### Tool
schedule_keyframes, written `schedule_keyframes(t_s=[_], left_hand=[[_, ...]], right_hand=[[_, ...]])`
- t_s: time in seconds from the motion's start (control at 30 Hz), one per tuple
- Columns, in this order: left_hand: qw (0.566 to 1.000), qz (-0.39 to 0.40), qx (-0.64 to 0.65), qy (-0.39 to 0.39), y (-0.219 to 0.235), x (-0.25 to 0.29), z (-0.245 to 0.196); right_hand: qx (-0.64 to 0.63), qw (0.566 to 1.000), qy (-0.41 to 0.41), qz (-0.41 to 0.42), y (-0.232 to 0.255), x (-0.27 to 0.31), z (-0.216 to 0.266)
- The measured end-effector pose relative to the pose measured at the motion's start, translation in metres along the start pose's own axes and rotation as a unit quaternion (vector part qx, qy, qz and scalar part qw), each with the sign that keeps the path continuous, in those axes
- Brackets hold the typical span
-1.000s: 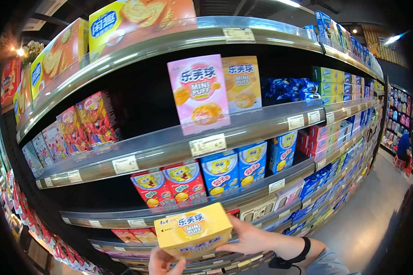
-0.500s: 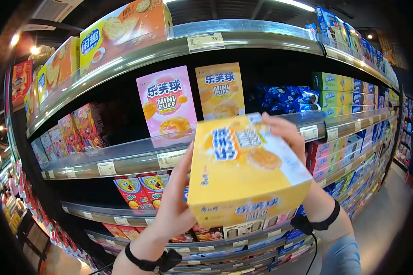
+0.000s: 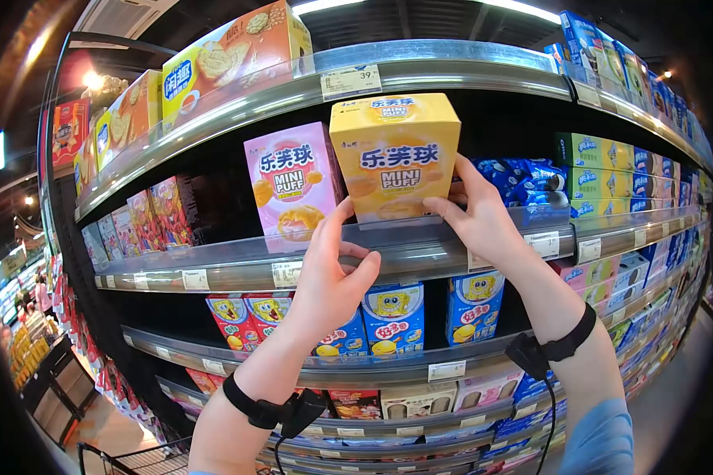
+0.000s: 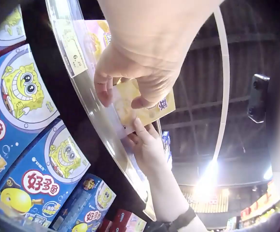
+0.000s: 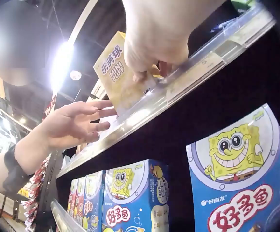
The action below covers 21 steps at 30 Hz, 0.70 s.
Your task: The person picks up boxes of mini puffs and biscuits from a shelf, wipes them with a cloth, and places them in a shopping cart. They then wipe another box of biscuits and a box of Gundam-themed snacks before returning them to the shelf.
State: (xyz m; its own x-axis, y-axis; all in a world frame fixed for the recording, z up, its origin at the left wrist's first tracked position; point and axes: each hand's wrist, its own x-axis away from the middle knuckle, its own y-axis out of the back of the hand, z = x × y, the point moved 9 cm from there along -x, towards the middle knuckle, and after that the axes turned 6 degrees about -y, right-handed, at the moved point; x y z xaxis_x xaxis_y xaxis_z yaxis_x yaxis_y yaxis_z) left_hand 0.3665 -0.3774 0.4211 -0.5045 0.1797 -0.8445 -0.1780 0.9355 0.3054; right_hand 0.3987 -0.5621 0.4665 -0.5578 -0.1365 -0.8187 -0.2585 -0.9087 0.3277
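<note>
A yellow Mini Puff box point(image 3: 396, 158) stands upright at the front of the middle shelf point(image 3: 420, 253), its lower edge behind the clear shelf lip. My right hand point(image 3: 483, 218) holds its lower right side, thumb on the front face and fingers round the edge. Beside the lower left corner is my left hand point(image 3: 333, 265), fingers loosely extended; in the right wrist view those fingers point(image 5: 99, 113) spread near the box with nothing gripped. A pink Mini Puff box point(image 3: 289, 186) stands immediately left. The paler yellow box seen earlier behind is now hidden.
Blue packets point(image 3: 523, 182) lie to the right on that shelf. SpongeBob boxes point(image 3: 394, 317) line the shelf below, and large orange cracker boxes point(image 3: 234, 59) top the shelf above. A black wire cart point(image 3: 142, 459) shows at lower left.
The yellow box has gone from low in front of the shelves, tilted and held in both hands, up onto the middle shelf, turned upright and face out. My left hand has let go.
</note>
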Motion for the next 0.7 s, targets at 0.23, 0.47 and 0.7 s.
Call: schedule_keyframes(t_s=[0.23,0.47,0.7], left_hand=[[0.995,-0.015,-0.096,0.004,0.0,0.0,0.003],[0.987,-0.01,-0.163,-0.002,-0.002,-0.003,0.001],[0.981,-0.007,-0.191,-0.036,-0.004,-0.001,-0.003]], right_hand=[[0.058,0.996,-0.039,0.057,-0.006,-0.009,-0.001],[0.135,0.986,-0.068,0.073,-0.004,-0.025,-0.011],[0.148,0.975,-0.107,0.127,-0.013,-0.033,-0.026]])
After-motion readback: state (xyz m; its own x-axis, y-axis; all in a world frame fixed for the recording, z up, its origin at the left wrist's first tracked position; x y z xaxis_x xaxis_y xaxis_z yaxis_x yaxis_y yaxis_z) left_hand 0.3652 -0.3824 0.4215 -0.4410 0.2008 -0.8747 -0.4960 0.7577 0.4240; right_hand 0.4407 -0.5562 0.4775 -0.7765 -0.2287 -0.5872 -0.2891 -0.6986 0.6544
